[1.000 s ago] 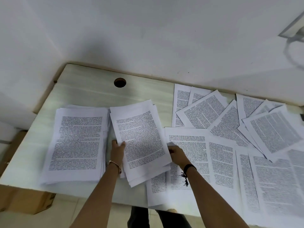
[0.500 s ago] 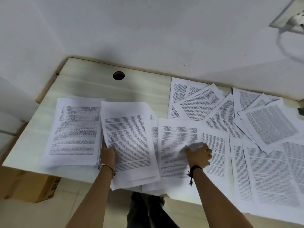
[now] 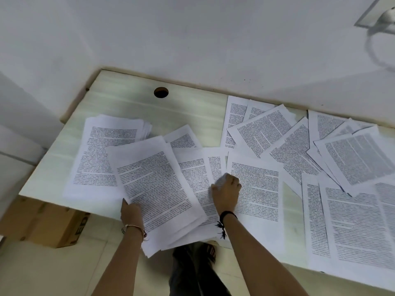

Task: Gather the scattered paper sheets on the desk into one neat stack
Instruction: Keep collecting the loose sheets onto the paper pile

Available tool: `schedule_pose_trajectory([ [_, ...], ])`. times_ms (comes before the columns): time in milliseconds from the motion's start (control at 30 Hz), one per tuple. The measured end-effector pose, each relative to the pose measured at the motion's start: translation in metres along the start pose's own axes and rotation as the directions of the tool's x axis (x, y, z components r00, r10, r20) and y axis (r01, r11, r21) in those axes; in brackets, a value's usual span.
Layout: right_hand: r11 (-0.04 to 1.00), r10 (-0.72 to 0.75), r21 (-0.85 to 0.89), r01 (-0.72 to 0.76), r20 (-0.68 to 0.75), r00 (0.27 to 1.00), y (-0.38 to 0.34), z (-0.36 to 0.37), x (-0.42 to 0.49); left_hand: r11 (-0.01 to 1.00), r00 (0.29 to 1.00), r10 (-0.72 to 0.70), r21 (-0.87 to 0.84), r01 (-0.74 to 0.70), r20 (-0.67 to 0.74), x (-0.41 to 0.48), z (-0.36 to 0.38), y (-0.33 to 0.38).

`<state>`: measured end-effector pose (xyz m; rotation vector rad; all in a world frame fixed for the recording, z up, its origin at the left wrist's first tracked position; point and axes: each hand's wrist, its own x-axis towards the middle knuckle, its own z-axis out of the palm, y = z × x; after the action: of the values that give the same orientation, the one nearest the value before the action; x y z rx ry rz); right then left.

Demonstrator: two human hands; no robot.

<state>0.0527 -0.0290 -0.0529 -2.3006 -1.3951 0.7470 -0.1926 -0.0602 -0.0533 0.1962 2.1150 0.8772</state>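
Note:
A thick stack of printed sheets (image 3: 102, 154) lies on the left part of the pale desk (image 3: 128, 105). My left hand (image 3: 130, 212) grips the near left edge of a smaller bundle of sheets (image 3: 156, 189); this bundle is tilted, overlaps the stack's right side and hangs over the desk's front edge. My right hand (image 3: 226, 192) is curled on a loose sheet (image 3: 256, 189) in the middle, pinching its left edge, which is crumpled under the fingers. Several more loose printed sheets (image 3: 350, 167) lie scattered and overlapping across the right half.
A round cable hole (image 3: 161, 92) sits near the desk's back edge by the white wall. A cardboard box (image 3: 49, 225) stands on the floor under the left front corner. My legs (image 3: 192, 272) show below the desk edge. A wall socket with a cable (image 3: 382, 20) is at the top right.
My left hand has dragged the bundle leftwards so it now overlaps the big stack and tilts. My right hand has left the bundle, moved right and closed on the middle sheet's edge.

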Motion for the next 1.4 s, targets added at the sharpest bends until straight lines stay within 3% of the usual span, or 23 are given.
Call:
schedule_pose_trajectory([
  [67,0.998,0.009,0.059,-0.012,0.05,0.999,-0.006,0.004,-0.004,0.999,0.999,-0.016,-0.028,0.017,0.039,0.002,0.004,-0.004],
  [167,0.986,-0.093,0.154,0.06,0.223,0.97,-0.011,0.01,-0.001,0.995,0.99,-0.01,-0.1,0.025,0.142,0.007,0.012,-0.007],
  [233,0.981,-0.172,0.13,0.141,0.272,0.947,-0.011,0.012,0.004,0.984,0.984,-0.015,-0.17,0.046,0.178,0.009,0.014,-0.005],
  [400,0.928,-0.355,0.195,0.319,0.194,0.915,-0.021,0.017,0.013,0.952,0.986,-0.012,-0.3,0.062,0.167,-0.002,0.017,0.008],
  [567,0.945,-0.144,0.308,0.108,0.099,0.985,-0.039,0.005,0.032,0.965,0.98,0.07,-0.261,-0.019,0.188,0.0,0.018,0.005],
  [767,0.952,-0.222,0.235,0.195,0.094,0.971,-0.045,0.005,0.055,0.991,0.995,0.043,-0.127,-0.031,0.095,0.016,0.022,0.002],
  [867,0.972,-0.231,0.075,0.221,0.169,0.958,-0.053,0.009,0.066,0.996,0.996,0.037,-0.083,-0.03,0.075,0.012,0.022,0.008],
  [967,0.976,-0.217,0.023,0.219,0.269,0.939,-0.058,0.012,0.067,0.998,0.997,0.059,0.025,-0.06,0.043,0.01,0.023,0.012],
  [1067,0.99,-0.082,0.137,0.036,0.35,0.933,-0.06,0.011,0.066,0.988,0.99,0.125,0.086,-0.13,0.071,0.013,0.026,0.01],
  [1133,0.967,-0.067,0.254,-0.032,0.371,0.926,-0.055,0.007,0.069,0.977,0.981,0.17,0.117,-0.18,0.097,0.016,0.029,0.011],
  [1233,0.957,-0.094,0.288,0.014,0.264,0.96,-0.044,-0.011,0.078,0.961,0.964,0.217,0.137,-0.238,0.156,0.014,0.034,0.018],
  [1400,0.861,0.145,0.486,-0.148,0.044,0.988,-0.026,-0.054,0.098,0.904,0.896,0.367,0.131,-0.407,0.252,0.01,0.051,0.039],
])
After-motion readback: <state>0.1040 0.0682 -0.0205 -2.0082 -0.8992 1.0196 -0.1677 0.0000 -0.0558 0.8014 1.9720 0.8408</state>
